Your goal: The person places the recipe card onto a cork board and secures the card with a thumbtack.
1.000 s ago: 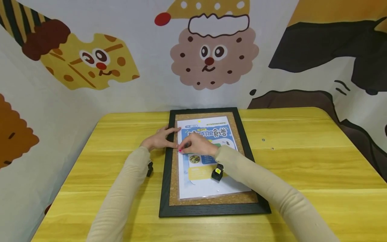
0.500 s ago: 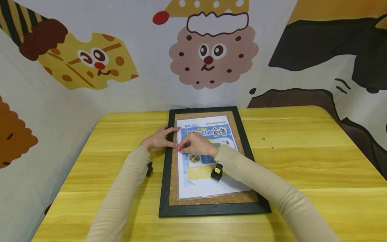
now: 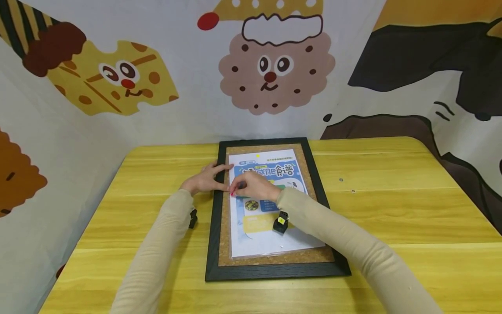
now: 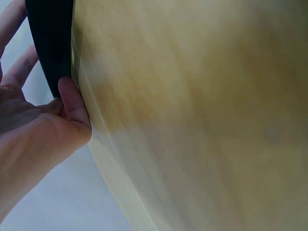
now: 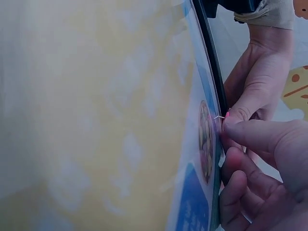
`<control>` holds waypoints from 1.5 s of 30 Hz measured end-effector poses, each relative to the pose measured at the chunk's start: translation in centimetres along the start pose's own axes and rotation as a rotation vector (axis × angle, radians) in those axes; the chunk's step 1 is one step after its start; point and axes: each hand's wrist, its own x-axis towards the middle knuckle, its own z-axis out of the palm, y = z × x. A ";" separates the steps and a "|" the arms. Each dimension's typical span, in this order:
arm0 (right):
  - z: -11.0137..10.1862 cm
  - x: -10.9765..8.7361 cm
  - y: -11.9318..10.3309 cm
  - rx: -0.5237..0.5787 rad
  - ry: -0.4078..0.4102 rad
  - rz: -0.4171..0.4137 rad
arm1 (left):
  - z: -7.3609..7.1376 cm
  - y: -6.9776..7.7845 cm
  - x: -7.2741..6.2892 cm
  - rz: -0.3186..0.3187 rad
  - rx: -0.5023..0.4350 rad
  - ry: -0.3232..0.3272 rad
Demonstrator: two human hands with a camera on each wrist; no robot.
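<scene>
The pink pin (image 3: 232, 194) is at the left edge of the white and blue sheet (image 3: 259, 246). The right hand (image 3: 256, 185) pinches it with finger and thumb. The left hand (image 3: 205, 179) is spread wide and grips nothing; it reaches over the left side of the black frame (image 3: 274, 273), its thumb near the pin. The sheet lies on brown cork (image 3: 225, 244) inside the frame. A yellow dot (image 3: 257, 156) sits at the sheet's far end. Under it all is a yellow wood table (image 3: 392, 222), with two tiny round things (image 3: 341, 179) on the right.
</scene>
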 end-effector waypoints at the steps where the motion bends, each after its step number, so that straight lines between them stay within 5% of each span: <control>1: 0.0 0.0 0.0 0.006 0.002 0.003 | 0.0 0.0 0.0 0.002 -0.002 0.000; 35: 0.0 0.4 -0.7 -0.002 -0.027 0.103 | -0.1 0.3 0.0 -0.014 0.005 -0.020; 45: 0.0 0.1 -0.4 0.005 -0.006 0.068 | -0.1 0.1 0.0 -0.008 0.014 -0.014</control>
